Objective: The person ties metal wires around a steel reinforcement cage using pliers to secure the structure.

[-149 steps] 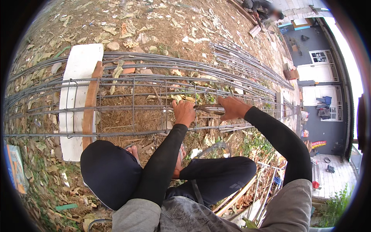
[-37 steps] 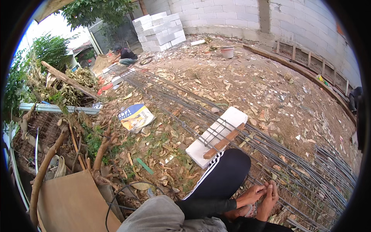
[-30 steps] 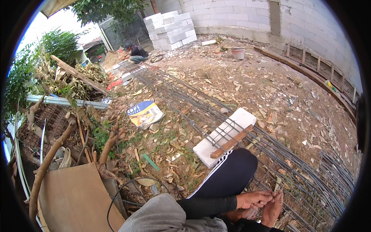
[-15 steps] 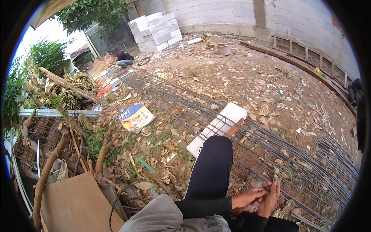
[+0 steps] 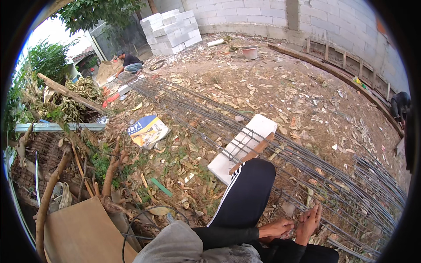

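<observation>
My left hand (image 5: pixel 277 228) is closed in a pinch just in front of the rebar cage; whatever its fingers hold is too small to make out. Close beside it is my right hand (image 5: pixel 308 222), fingers pressed together and pointing up, with its grip partly hidden. Both hands are low, next to the near bars of a long rebar cage (image 5: pixel 302 180) that runs from far left to near right. A white block (image 5: pixel 220 166) supports the cage beyond my bent knee, with a piece of wood (image 5: pixel 254 149) along its side.
A printed sack (image 5: pixel 148 131) lies on leaf-strewn ground. Cut branches (image 5: pixel 52 193) and a brown board (image 5: pixel 83 232) are at left. Loose rods (image 5: pixel 379 175) lie at right. Another person (image 5: pixel 130 63) crouches at the cage's far end, near stacked white blocks (image 5: pixel 171 33). A bucket (image 5: pixel 250 52) stands farther back.
My hands have drawn slightly apart, the left one shifting left. My knee has moved a little right, and the view has turned slightly.
</observation>
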Tool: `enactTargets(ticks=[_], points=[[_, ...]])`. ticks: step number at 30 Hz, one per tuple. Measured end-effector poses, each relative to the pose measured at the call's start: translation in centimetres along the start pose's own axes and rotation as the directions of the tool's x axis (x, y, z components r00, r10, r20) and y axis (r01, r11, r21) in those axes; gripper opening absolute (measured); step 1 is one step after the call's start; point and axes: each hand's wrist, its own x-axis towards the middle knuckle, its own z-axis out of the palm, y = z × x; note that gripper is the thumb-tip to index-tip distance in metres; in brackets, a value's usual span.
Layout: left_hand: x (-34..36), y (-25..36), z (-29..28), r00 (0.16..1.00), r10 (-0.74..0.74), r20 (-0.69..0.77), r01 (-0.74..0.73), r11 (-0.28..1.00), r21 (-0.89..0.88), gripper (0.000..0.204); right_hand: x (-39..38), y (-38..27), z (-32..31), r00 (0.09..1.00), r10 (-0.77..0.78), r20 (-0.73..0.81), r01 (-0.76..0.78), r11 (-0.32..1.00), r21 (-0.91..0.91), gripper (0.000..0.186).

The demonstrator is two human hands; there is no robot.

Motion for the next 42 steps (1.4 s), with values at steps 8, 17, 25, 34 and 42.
enactTargets(ticks=[8,17,25,34,42], points=[[-2.4,5.7,2.0,0.959,-0.076,0.274,0.001,0.964,0.267,0.036,-1.6,-4.5,-1.0,0.931,-0.188,-0.312,0.267,0.935,0.235,0.033],[-1.4,9.7,4.0,0.906,-0.147,0.396,0.225,0.962,-0.157,0.032,-1.6,-12.4,-1.7,0.841,-0.379,-0.385,0.498,0.821,0.278,0.032],[-6.0,13.1,9.2,0.955,0.117,0.271,-0.048,0.968,-0.248,0.029,-8.3,-18.0,-1.6,0.686,-0.603,-0.407,0.705,0.689,0.169,0.032],[-4.1,9.0,1.9,0.542,-0.218,0.812,0.654,0.716,-0.244,0.047,-7.7,-15.9,-2.0,0.814,-0.453,-0.364,0.554,0.794,0.25,0.026],[-4.0,6.8,0.7,0.451,-0.141,0.881,0.772,0.558,-0.306,0.047,-4.0,-15.2,-4.2,0.947,-0.317,-0.054,0.283,0.742,0.607,0.026]])
